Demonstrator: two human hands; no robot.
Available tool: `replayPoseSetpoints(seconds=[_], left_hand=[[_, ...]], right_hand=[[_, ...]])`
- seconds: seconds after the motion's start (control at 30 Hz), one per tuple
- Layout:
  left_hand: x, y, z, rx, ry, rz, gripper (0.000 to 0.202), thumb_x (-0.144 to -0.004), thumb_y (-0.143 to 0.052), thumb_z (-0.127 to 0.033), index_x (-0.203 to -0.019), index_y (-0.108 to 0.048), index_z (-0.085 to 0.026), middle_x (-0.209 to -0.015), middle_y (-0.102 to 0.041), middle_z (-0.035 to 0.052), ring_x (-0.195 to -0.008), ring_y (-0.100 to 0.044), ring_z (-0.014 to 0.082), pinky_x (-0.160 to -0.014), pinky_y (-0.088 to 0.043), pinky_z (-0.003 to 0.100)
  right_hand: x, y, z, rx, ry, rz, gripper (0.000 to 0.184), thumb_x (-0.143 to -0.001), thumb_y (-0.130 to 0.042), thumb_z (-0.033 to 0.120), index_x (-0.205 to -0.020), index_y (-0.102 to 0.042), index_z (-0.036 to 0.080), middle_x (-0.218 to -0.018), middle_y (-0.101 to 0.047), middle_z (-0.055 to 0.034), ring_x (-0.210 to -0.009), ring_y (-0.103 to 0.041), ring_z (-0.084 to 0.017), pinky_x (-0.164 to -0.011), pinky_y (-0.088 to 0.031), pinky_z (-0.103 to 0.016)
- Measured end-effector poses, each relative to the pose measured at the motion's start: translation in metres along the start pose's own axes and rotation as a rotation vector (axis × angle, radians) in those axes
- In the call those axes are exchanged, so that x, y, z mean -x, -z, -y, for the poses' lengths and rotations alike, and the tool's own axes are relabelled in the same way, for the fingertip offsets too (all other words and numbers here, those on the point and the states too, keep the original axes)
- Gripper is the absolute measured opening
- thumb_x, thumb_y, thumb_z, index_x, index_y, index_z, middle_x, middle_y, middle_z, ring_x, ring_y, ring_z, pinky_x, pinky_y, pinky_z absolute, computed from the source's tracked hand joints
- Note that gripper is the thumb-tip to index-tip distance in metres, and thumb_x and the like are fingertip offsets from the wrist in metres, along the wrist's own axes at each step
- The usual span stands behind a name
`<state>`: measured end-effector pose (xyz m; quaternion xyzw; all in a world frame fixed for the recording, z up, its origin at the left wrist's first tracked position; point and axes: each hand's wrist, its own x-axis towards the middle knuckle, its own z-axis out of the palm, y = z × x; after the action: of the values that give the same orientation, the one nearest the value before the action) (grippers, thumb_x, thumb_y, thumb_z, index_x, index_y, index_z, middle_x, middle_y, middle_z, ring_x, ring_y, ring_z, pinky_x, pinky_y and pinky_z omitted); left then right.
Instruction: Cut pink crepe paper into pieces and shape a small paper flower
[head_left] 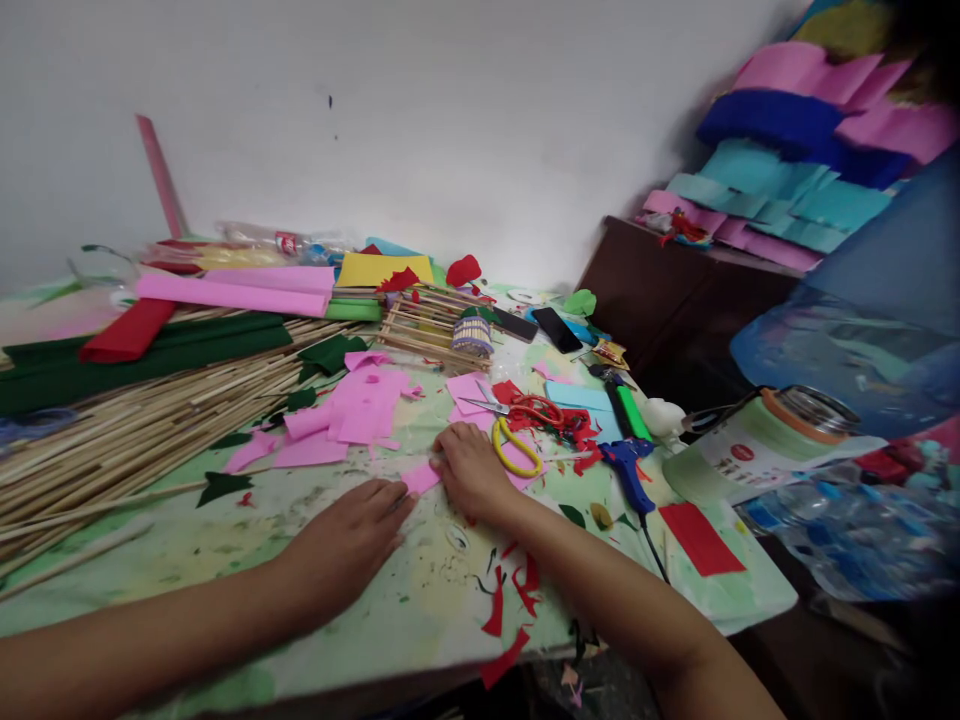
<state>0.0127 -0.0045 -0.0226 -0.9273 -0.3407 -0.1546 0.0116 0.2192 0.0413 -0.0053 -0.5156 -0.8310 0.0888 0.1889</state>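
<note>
My left hand lies flat on the table, fingers stretched out, fingertips on the edge of a small pink paper piece. My right hand rests on the far side of the same piece, fingers curled down and pinching its edge. The paper lies flat on the paint-stained table between both hands. Yellow-handled scissors lie just right of my right hand.
Pink paper scraps, red scraps, a bundle of bamboo sticks, rolled crepe paper, a stick frame, a blue glue gun, two phones, a red rectangle. Tin can and plastic bags at right.
</note>
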Motion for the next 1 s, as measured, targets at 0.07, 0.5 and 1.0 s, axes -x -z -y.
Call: replayPoseSetpoints(seconds=[0.07, 0.5, 1.0], left_hand=[[-0.001, 0.001, -0.001, 0.005, 0.004, 0.014, 0.033, -0.089, -0.040, -0.025, -0.116, -0.057, -0.016, -0.114, -0.061, 0.0117, -0.103, -0.055, 0.0248, -0.089, -0.044, 0.042], [-0.006, 0.010, -0.003, -0.060, -0.042, 0.024, 0.031, -0.089, -0.040, -0.023, -0.114, -0.056, -0.014, -0.108, -0.062, 0.0116, -0.096, -0.055, 0.0239, -0.085, -0.047, 0.040], [-0.009, 0.023, 0.005, 0.216, 0.014, 0.042, 0.031, -0.088, -0.044, -0.023, -0.116, -0.056, -0.019, -0.107, -0.060, 0.0099, -0.097, -0.055, 0.0212, -0.086, -0.045, 0.035]], right_hand=[[0.001, 0.003, 0.001, -0.031, 0.033, 0.014, 0.011, -0.090, -0.045, 0.024, -0.097, -0.053, 0.020, -0.099, -0.051, -0.0046, -0.095, -0.044, -0.018, -0.084, -0.034, -0.033], [0.003, 0.008, 0.002, -0.023, 0.144, 0.069, 0.028, -0.085, -0.055, 0.034, -0.109, -0.051, 0.019, -0.106, -0.050, -0.0061, -0.102, -0.041, -0.020, -0.088, -0.032, -0.034], [0.005, 0.012, 0.004, -0.068, 0.219, 0.078, 0.021, -0.080, -0.061, 0.027, -0.098, -0.053, 0.018, -0.103, -0.052, -0.0057, -0.100, -0.043, -0.020, -0.087, -0.031, -0.033]])
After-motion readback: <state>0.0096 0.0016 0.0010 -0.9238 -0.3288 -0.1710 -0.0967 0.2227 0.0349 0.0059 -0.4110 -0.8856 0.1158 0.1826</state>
